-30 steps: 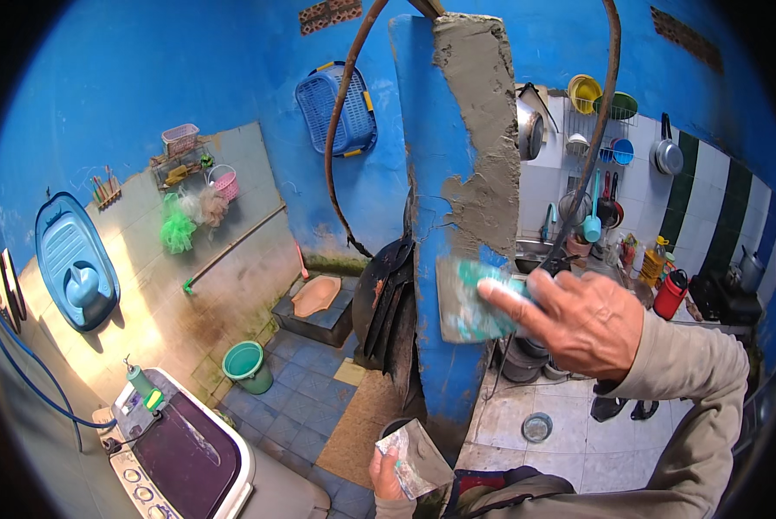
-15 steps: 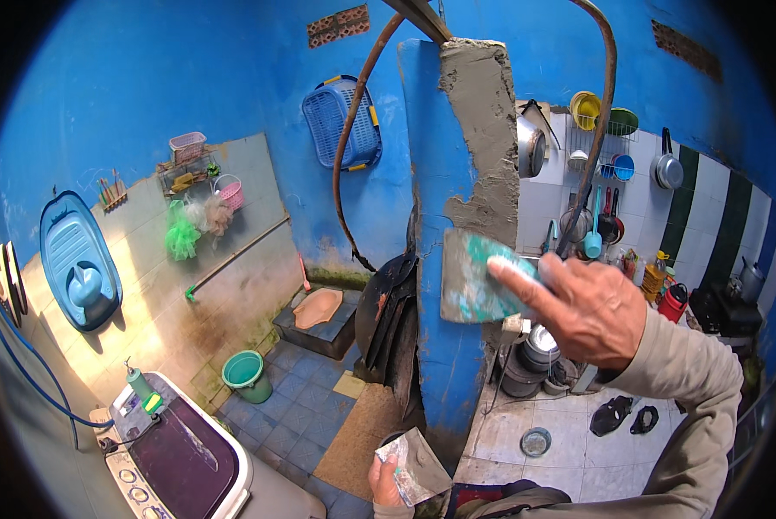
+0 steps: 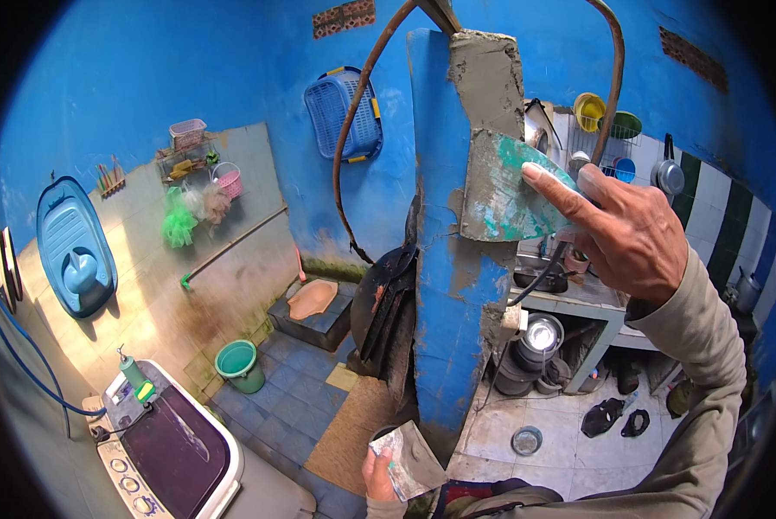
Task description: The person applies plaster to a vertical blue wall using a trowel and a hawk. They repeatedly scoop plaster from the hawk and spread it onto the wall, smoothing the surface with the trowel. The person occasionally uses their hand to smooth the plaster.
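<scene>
My right hand (image 3: 634, 229) grips a flat green scraper (image 3: 513, 190) caked with grey mortar, its index finger stretched along the blade. The blade lies against the end of a narrow blue wall (image 3: 448, 346), just below a band of wet grey mortar (image 3: 489, 82) that covers the wall's upper edge. Smears of mortar show beneath the blade as well. Low in front of me, my left hand (image 3: 379, 476) holds a square plate (image 3: 418, 463) with grey mortar on its face; its fingers are partly hidden behind the plate.
Left of the wall hang dark sheet-like pieces (image 3: 388, 303) and a brown hose (image 3: 353, 130). A washing machine (image 3: 232, 467) stands at lower left, near a green bucket (image 3: 240, 368). Right of the wall are a kitchen counter (image 3: 569, 303), pots (image 3: 539, 337) and a small bowl (image 3: 527, 441) on the floor.
My right hand has moved the scraper upward along the wall end, and fresh mortar smears show lower down. The left hand still holds the plate in nearly the same place.
</scene>
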